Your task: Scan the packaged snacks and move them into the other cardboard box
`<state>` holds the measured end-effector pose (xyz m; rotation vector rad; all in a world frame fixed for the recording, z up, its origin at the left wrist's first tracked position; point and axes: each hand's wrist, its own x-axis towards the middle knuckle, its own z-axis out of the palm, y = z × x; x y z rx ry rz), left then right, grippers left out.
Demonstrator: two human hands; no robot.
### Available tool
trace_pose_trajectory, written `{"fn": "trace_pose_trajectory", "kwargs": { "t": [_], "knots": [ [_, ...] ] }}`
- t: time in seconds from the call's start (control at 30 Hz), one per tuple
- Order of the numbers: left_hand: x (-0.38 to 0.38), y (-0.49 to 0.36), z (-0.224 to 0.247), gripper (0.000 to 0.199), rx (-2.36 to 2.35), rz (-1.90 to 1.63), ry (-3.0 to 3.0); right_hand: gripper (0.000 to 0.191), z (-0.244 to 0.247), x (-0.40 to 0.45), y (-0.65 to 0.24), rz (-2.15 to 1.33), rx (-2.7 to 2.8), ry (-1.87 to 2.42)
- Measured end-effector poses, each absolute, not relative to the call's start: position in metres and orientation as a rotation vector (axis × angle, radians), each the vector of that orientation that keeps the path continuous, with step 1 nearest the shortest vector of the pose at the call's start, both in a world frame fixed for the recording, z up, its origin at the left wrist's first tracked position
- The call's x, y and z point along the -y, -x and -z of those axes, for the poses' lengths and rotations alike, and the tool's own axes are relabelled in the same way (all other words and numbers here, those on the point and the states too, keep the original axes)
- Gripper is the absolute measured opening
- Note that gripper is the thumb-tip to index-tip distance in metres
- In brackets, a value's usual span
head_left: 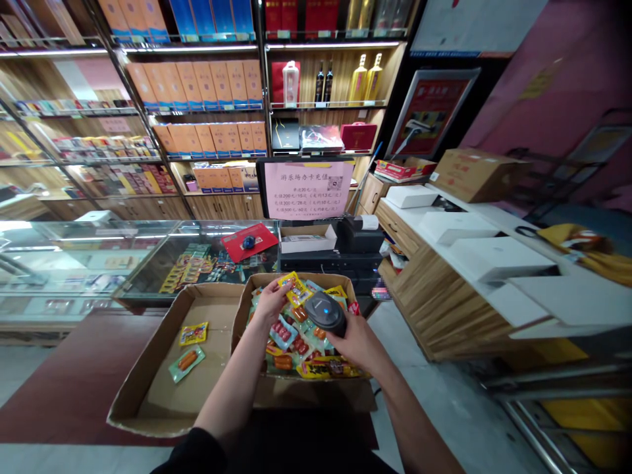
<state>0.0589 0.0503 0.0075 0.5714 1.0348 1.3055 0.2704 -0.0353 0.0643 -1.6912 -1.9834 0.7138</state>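
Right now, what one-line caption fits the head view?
Hands holding a yellow packet and a dark scanner over a box of snacks.

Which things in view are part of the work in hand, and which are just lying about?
In use:
- left hand, holding a yellow snack packet
- right hand, holding a handheld scanner
- packet-filled cardboard box
- left cardboard box, two packets inside

Lying about:
- red sheet
- open white box
- brown carton

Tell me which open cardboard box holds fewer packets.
The left box: only a yellow packet and a pale green packet lie in it, while the right box is heaped.
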Motion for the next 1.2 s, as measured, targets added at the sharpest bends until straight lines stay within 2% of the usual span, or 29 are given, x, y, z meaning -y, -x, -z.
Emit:
{"fn": "trace_pose_trajectory", "kwargs": {
  "t": [0.27,0.6,0.8,1.0,1.2],
  "knots": [
    [-0.045,-0.058,-0.011,0.054,-1.058,-1.322,-0.721,0.031,-0.066,0.035,-0.274,-0.661,1.931,1.679],
    [-0.039,-0.057,-0.013,0.045,-1.069,-1.316,-0.751,0.03,-0.064,0.036,-0.275,-0.643,1.882,1.683],
    [-0.035,-0.049,-0.012,0.048,-1.059,-1.343,-0.734,0.034,-0.065,0.036,-0.272,-0.604,1.925,1.66],
    [-0.012,0.01,-0.01,0.054,-1.124,-1.551,-0.612,0.03,-0.059,0.02,-0.269,-0.608,2.063,1.715],
    [0.05,0.1,-0.018,0.054,-1.293,-1.854,-0.424,0.029,-0.049,-0.003,-0.271,-0.562,2.206,1.703]
  ]
}}
